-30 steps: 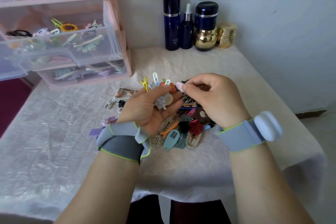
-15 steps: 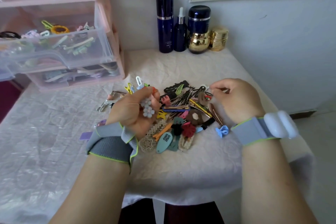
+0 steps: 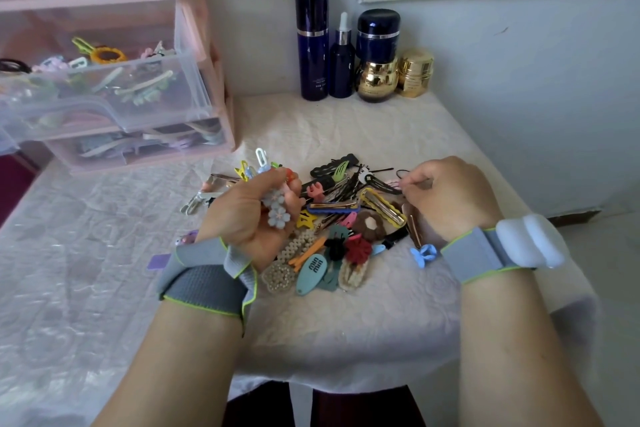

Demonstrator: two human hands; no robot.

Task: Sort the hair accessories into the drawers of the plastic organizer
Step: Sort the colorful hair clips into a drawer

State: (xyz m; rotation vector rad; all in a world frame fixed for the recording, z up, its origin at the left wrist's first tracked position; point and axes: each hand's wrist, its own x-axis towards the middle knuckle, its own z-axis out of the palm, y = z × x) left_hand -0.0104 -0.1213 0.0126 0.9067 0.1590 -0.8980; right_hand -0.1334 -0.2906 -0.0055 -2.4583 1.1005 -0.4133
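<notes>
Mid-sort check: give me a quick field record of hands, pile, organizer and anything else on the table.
left hand: closed on a bunch of clips, a blue flower clip showing at the front
right hand: fingertips pinching something thin at the pile's right edge; which item, cannot tell
pile of hair accessories: loose on the white tablecloth, between the hands
plastic organizer: rear left; middle drawer pulled out, holding clips
cosmetic bottles: against the back wall
</notes>
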